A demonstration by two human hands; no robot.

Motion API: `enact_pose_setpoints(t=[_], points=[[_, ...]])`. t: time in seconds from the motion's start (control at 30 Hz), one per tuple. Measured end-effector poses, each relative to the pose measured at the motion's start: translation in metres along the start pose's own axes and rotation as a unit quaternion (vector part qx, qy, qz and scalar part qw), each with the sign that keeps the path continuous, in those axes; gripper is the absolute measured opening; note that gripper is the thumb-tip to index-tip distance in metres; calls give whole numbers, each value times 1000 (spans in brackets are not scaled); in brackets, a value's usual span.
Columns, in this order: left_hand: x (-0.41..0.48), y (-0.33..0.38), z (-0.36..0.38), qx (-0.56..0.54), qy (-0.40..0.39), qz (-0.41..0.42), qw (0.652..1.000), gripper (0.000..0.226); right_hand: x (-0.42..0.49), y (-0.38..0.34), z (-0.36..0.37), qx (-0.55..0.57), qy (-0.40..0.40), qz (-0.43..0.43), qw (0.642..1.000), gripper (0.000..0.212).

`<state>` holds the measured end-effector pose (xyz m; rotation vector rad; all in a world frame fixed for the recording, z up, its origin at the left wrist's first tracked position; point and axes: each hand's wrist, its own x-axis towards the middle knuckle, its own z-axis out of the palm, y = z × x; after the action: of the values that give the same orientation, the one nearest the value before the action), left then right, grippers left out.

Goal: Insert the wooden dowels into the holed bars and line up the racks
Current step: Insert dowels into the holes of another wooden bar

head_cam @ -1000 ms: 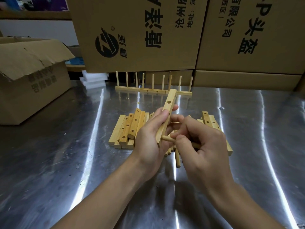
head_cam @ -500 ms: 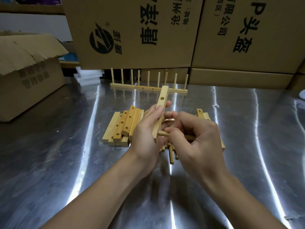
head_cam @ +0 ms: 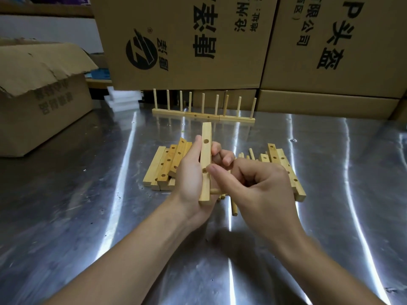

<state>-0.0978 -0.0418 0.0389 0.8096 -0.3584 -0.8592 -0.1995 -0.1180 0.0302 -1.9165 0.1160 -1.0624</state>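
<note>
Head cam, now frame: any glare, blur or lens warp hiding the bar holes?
Head view: long glare streaks on the metal table; wide-angle warp tilts the boxes; no motion blur, the bar in the left hand shows two holes sharply; the dowel is mostly hidden under the right hand.

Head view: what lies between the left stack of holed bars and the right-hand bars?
In the head view: the left hand gripping a bar, the right hand pinching a dowel against it, loose dowels lying beneath.
</note>
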Motion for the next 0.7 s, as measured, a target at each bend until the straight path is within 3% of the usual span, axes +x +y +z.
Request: enact_pose_setpoints(t=[0.7], points=[[1,-9,1,-9,28,81,996,53,3,9,-2,17,-20,47,999,57]])
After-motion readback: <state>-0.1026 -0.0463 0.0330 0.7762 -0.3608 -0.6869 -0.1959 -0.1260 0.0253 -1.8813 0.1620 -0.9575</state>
